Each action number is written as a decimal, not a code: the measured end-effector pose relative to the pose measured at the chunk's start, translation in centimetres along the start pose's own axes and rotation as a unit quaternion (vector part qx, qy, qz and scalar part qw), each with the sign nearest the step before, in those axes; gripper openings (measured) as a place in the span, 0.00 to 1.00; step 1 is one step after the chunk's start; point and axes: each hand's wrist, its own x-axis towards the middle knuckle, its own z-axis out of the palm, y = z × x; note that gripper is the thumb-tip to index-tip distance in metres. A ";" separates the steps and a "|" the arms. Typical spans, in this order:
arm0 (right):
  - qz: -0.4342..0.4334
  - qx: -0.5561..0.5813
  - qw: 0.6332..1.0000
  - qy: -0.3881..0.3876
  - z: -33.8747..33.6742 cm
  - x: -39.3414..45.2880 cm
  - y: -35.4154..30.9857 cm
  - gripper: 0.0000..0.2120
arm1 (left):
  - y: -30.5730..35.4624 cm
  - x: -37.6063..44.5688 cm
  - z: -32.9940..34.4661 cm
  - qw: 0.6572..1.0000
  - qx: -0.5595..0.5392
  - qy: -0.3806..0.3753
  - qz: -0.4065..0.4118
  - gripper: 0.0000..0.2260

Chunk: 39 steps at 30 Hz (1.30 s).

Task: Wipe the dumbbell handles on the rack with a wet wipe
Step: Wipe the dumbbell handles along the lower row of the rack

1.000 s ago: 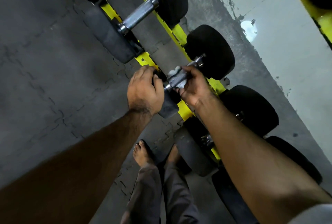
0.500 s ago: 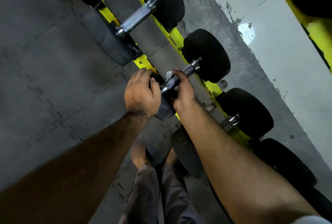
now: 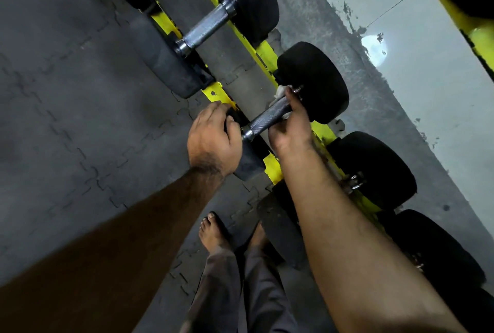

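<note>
While the left hand [image 3: 213, 140] curled over the near black head of the dumbbell [image 3: 248, 156], gripping it, the right hand [image 3: 290, 129] closed around the far end of the knurled handle [image 3: 267, 118] — a white wet wipe [image 3: 280, 92] bunched under its fingers — between the yellow rack [image 3: 270, 57] rails, beside the far head.
</note>
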 end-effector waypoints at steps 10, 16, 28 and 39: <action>0.052 -0.048 0.997 0.034 -1.1 -1.8 1.1 0.05 | 0.5 -0.2 -0.3 1.000 -0.001 0.008 0.005 0.21; 0.045 -0.053 0.998 0.003 -0.7 -0.8 -1.5 0.08 | 0.0 0.1 -0.1 1.000 -0.008 0.006 0.008 0.20; 0.146 -0.169 0.974 -0.042 -1.6 -2.2 1.4 0.08 | 0.2 0.0 -0.1 1.000 -0.006 0.006 0.001 0.19; 0.090 0.018 0.996 -0.001 -1.4 -2.3 -0.3 0.10 | 0.6 -0.2 -0.5 1.000 0.005 0.005 -0.008 0.20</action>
